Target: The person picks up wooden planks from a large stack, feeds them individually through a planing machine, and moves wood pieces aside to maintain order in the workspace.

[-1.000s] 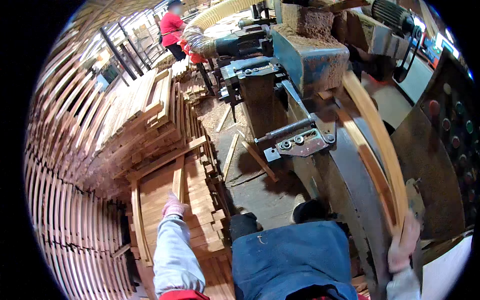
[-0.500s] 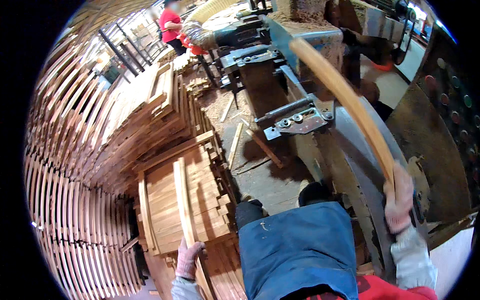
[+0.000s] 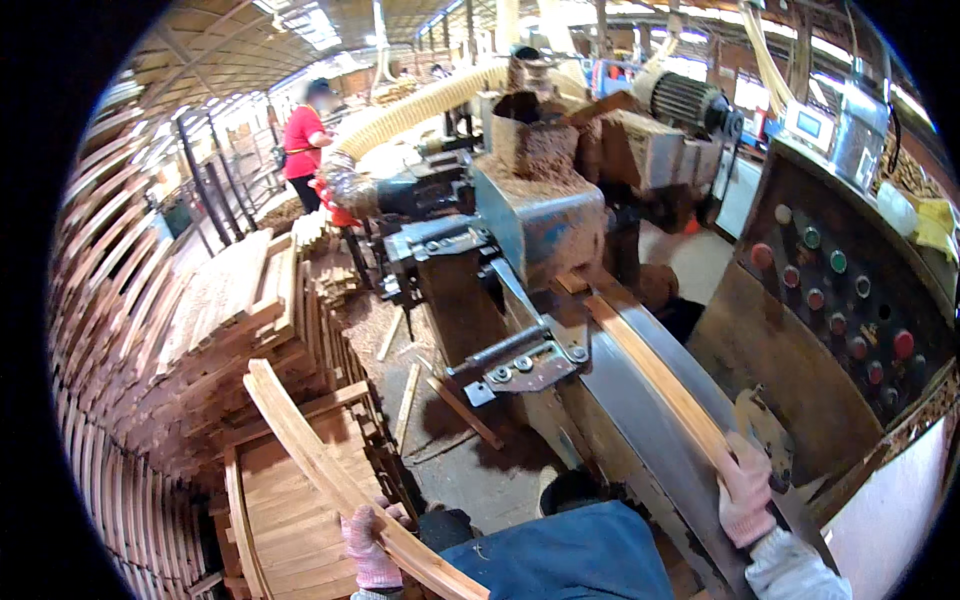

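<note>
My right hand point(image 3: 745, 488), in a pale work glove, is closed on the near end of a wooden strip point(image 3: 655, 370). That strip lies along the metal bed point(image 3: 640, 430) of a woodworking machine, its far end close to the blue, sawdust-covered housing point(image 3: 545, 225). A short end of another wood piece point(image 3: 572, 283) shows just ahead of it. On the left, my gloved left hand point(image 3: 372, 545) grips a second wooden strip point(image 3: 310, 440), held slanting above a stack of boards point(image 3: 290, 500).
A control panel point(image 3: 840, 290) with several coloured buttons stands right of the bed. Tall stacks of wood strips point(image 3: 110, 350) line the left. A metal guide bracket point(image 3: 525, 365) juts from the bed's left side. Farther back, a person in red point(image 3: 302, 140) stands near a yellow hose point(image 3: 420, 110).
The right-hand strip has come down from a raised position onto the machine bed. My left hand has lifted its strip off the stack. The view has tilted up.
</note>
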Demonstrator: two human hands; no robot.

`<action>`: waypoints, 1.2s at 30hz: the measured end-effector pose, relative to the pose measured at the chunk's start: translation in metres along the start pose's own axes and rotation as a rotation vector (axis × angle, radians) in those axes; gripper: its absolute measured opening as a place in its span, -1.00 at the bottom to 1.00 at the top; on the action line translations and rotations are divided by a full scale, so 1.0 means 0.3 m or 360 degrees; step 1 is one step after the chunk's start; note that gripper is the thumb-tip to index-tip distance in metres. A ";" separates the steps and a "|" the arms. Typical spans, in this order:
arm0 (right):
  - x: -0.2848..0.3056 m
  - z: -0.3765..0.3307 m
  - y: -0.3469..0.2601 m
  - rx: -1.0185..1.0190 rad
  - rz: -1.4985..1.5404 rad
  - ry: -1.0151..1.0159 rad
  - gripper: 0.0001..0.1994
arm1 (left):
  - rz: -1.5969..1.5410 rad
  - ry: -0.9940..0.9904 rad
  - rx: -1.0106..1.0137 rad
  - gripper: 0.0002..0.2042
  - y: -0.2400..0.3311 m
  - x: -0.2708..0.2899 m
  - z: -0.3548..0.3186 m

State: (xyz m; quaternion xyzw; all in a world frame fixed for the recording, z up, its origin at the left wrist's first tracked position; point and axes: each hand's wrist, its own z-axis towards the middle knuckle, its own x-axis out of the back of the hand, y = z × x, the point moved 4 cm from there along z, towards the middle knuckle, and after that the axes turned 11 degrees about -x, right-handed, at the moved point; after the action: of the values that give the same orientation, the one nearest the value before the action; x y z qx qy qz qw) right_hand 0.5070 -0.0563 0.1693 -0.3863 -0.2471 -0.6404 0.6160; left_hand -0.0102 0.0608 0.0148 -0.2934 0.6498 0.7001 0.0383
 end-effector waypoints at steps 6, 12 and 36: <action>-0.275 0.306 -0.048 0.0218 0.0254 -0.0086 -0.54 | -0.0038 -0.0022 -0.0267 -0.53 0.113 -0.204 -0.009; -0.213 0.221 -0.457 -0.0115 0.1159 -0.1012 -0.22 | -0.0206 0.0034 0.0140 -0.69 -0.022 -0.694 -0.075; -0.227 0.209 0.035 -0.0400 0.0309 -0.0221 -0.42 | 0.3965 -0.0452 0.0185 -0.54 0.051 0.593 1.320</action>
State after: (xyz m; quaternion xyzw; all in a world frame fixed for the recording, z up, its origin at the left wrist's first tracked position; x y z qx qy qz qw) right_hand 0.5252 0.0329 0.1497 -0.5257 -0.1687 -0.5755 0.6033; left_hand -0.3067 0.3692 -0.0601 0.5989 0.5054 0.2564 -0.5658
